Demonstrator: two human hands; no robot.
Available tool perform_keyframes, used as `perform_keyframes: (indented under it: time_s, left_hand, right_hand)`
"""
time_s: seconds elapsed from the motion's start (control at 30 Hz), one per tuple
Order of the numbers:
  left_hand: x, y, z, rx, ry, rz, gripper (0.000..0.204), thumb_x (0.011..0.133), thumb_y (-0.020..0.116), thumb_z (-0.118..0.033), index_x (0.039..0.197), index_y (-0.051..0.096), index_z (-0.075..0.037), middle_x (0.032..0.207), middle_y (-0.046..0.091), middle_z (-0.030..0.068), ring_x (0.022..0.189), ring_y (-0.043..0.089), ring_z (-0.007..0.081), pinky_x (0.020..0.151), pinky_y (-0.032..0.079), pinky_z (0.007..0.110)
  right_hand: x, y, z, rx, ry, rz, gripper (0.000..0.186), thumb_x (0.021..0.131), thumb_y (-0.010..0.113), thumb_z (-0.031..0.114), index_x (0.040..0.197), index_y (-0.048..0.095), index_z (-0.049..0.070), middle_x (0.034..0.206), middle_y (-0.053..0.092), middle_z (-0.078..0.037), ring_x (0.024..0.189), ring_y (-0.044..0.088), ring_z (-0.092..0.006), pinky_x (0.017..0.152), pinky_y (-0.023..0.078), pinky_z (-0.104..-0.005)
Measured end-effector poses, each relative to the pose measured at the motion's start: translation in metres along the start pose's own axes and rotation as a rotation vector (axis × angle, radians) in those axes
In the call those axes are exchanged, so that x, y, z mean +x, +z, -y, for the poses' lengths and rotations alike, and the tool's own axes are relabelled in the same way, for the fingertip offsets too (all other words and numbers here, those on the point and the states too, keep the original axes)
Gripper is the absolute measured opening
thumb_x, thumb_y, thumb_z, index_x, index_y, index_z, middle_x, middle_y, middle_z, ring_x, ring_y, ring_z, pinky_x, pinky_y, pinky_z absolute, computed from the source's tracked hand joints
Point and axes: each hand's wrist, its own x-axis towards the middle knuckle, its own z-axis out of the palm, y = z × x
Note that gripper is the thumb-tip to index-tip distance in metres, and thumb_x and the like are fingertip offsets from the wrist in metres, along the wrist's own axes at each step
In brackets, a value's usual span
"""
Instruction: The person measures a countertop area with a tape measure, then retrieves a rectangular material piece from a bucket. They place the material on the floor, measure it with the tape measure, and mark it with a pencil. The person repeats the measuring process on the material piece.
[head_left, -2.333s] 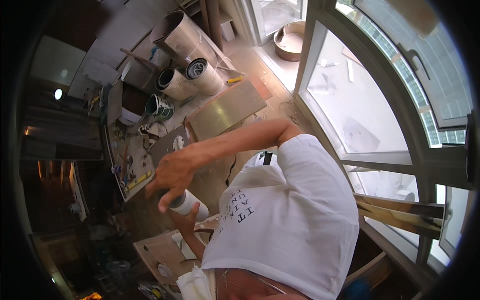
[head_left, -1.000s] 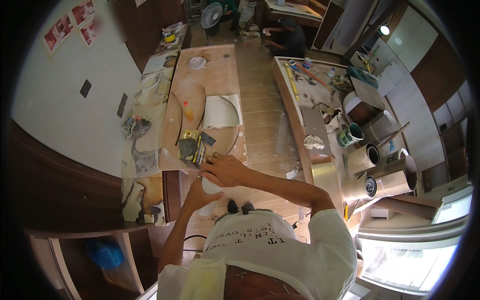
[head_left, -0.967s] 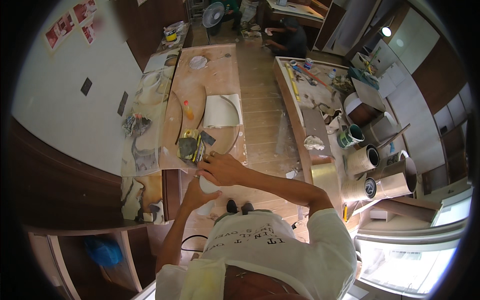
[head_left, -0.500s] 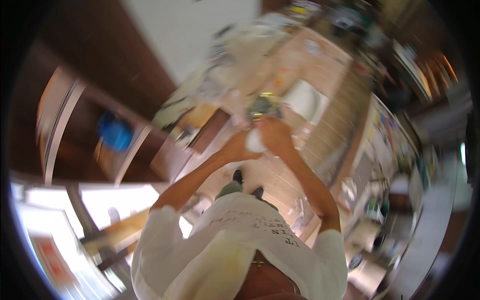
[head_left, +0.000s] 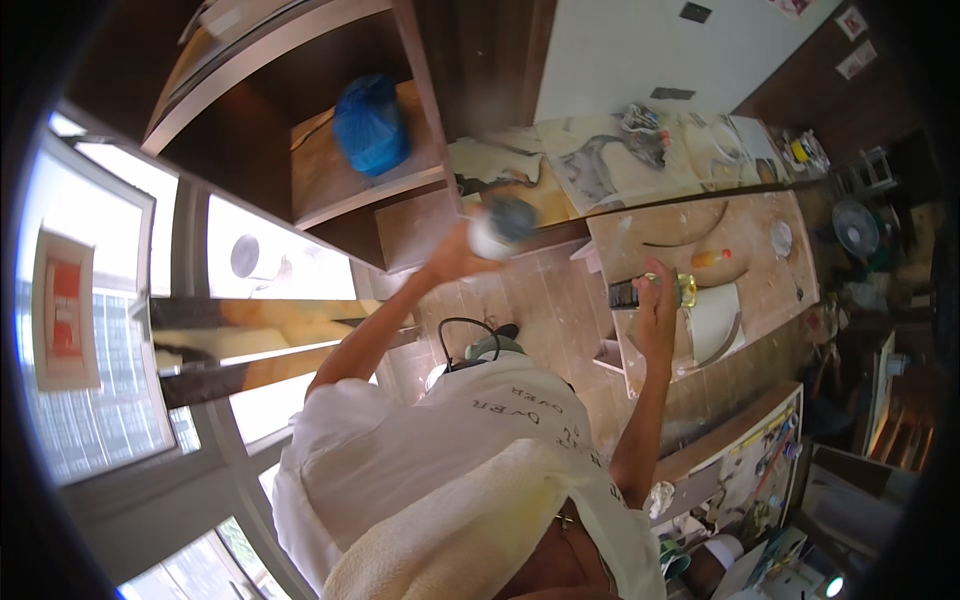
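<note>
My left hand point(head_left: 455, 257) is closed around a white cylindrical container point(head_left: 497, 232) with a dark top, blurred by motion, in front of the wooden cabinet at left. My right hand point(head_left: 655, 305) is apart from it, over the pale workbench board point(head_left: 770, 250), with its fingers loosely apart. Just behind that hand lie a black-and-yellow item point(head_left: 625, 295) and a clear yellowish container point(head_left: 686, 290), partly hidden by the fingers. A small orange bottle point(head_left: 710, 258), a white sheet point(head_left: 715, 330) and a round pale patch or disc point(head_left: 780, 237) are on the board.
Blue bag point(head_left: 368, 125) on a cabinet shelf point(head_left: 340, 200); marble-look slabs point(head_left: 590, 160) along the wall; boards point(head_left: 250, 320) by bright windows point(head_left: 110, 300). A fan point(head_left: 855, 228), a crouching co-worker point(head_left: 835, 390) and a cluttered second bench point(head_left: 740, 470) are at right. A black cable point(head_left: 460, 322) lies low.
The view has swung toward the cabinet and windows. My hands, earlier together on the container, have separated; the left carries it toward the cabinet, while the right has let go.
</note>
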Motion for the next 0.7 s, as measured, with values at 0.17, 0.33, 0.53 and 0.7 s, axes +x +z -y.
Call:
perform_keyframes:
  time_s: [0.17, 0.33, 0.53, 0.7]
  left_hand:
    - [-0.017, -0.099, 0.144, -0.006, -0.423, -0.62, 0.041, 0.072, 0.082, -0.029, 0.1, 0.066, -0.005, 0.097, 0.068, 0.01, 0.085, 0.064, 0.0209, 0.082, 0.05, 0.036]
    - [-0.042, -0.027, 0.252, 0.273, -0.689, -0.347, 0.041, 0.075, 0.079, -0.028, 0.103, 0.064, -0.004, 0.1, 0.066, 0.0116, 0.086, 0.064, 0.0217, 0.083, 0.05, 0.036]
    - [-0.093, 0.097, 0.278, 0.495, -0.784, 0.133, 0.04, 0.078, 0.075, -0.028, 0.107, 0.061, -0.003, 0.103, 0.065, 0.0136, 0.088, 0.064, 0.0227, 0.083, 0.051, 0.036]
    - [-0.089, 0.125, 0.261, 0.551, -0.739, 0.22, 0.04, 0.081, 0.073, -0.027, 0.109, 0.059, -0.002, 0.106, 0.063, 0.0152, 0.089, 0.065, 0.0236, 0.084, 0.051, 0.036]
  right_hand:
    - [-0.017, 0.011, -0.063, -0.271, 0.264, 0.023, 0.04, 0.097, 0.053, 0.027, 0.13, 0.05, 0.004, 0.122, 0.058, -0.017, 0.108, 0.058, -0.0313, 0.094, 0.044, -0.0386]
    - [-0.034, 0.028, -0.077, -0.318, 0.333, 0.095, 0.045, 0.094, 0.055, 0.033, 0.132, 0.047, 0.008, 0.127, 0.054, -0.019, 0.115, 0.054, -0.0387, 0.098, 0.042, -0.045]
    - [-0.035, 0.036, -0.066, -0.402, 0.36, 0.115, 0.047, 0.095, 0.054, 0.034, 0.133, 0.043, 0.008, 0.128, 0.051, -0.018, 0.105, 0.058, -0.0387, 0.087, 0.048, -0.0483]
    - [-0.054, 0.032, -0.073, -0.418, 0.433, 0.11, 0.047, 0.096, 0.054, 0.036, 0.134, 0.042, 0.01, 0.127, 0.05, -0.02, 0.109, 0.056, -0.0402, 0.09, 0.047, -0.0484]
